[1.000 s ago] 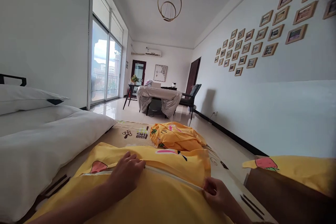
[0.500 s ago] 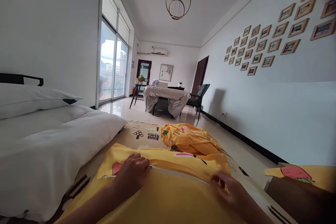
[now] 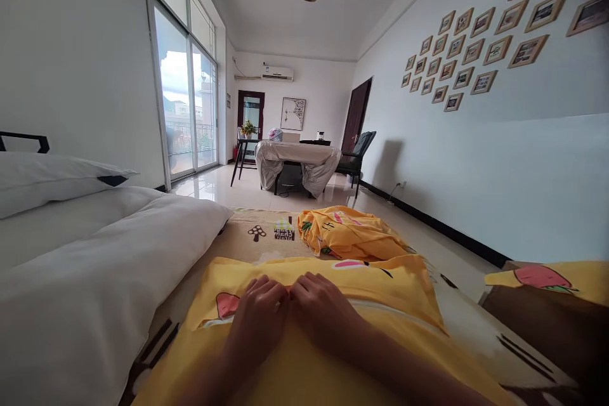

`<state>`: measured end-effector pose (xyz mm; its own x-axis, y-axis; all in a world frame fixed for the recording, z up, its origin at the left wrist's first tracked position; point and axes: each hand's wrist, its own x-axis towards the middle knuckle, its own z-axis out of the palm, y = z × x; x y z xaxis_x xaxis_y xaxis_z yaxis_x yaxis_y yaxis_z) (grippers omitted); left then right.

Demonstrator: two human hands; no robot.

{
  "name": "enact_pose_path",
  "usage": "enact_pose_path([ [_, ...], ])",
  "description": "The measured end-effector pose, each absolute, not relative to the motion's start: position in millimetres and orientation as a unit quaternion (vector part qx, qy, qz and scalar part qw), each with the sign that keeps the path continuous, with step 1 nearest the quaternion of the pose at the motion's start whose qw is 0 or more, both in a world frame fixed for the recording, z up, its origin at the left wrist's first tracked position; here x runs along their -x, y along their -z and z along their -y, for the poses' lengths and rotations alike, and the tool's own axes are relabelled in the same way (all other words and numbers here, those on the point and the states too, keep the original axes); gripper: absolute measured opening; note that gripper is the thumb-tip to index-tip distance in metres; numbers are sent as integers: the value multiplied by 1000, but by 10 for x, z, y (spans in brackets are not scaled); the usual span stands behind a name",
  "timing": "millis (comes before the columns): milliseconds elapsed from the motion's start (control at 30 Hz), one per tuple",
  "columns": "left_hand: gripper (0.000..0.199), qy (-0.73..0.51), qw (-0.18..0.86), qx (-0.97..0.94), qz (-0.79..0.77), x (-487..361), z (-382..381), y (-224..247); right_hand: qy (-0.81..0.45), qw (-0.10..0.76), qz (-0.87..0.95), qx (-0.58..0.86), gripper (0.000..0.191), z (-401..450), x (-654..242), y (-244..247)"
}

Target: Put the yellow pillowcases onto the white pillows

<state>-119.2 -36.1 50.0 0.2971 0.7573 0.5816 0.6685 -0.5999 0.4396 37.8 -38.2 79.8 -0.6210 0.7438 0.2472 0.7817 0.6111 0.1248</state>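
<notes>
A yellow printed pillowcase (image 3: 333, 336) lies before me on the bed, with a pink-red fruit shape and a pink-and-black pattern on it. A white zipper (image 3: 399, 309) runs across its far part. My left hand (image 3: 261, 311) is closed on the fabric at the zipper line, left of the middle. Right against it, my right hand (image 3: 318, 307) is closed too, its fingertips pinching the same stretch of the zipper edge. The fingers hide the zipper pull. Beyond the pillowcase sits a crumpled orange-yellow printed cloth (image 3: 352, 231).
White bedding (image 3: 181, 247) and a white pillow (image 3: 57, 177) lie on the left. A patterned beige blanket (image 3: 247, 228) is under the pillowcase. At the right stands a brown box (image 3: 537, 317) with yellow cloth (image 3: 585, 279) over it. Farther off is a covered table (image 3: 297, 152).
My right hand has moved left along the zipper from its right part and now meets my left hand. The view has shifted slightly.
</notes>
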Motion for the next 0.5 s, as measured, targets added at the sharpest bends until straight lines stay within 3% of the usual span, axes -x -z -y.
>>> enact_pose_path([
  [500, 15, -247, 167, -790, -536, 1632, 347, -777, 138, -10, 891, 432, 14, 342, -195, -824],
])
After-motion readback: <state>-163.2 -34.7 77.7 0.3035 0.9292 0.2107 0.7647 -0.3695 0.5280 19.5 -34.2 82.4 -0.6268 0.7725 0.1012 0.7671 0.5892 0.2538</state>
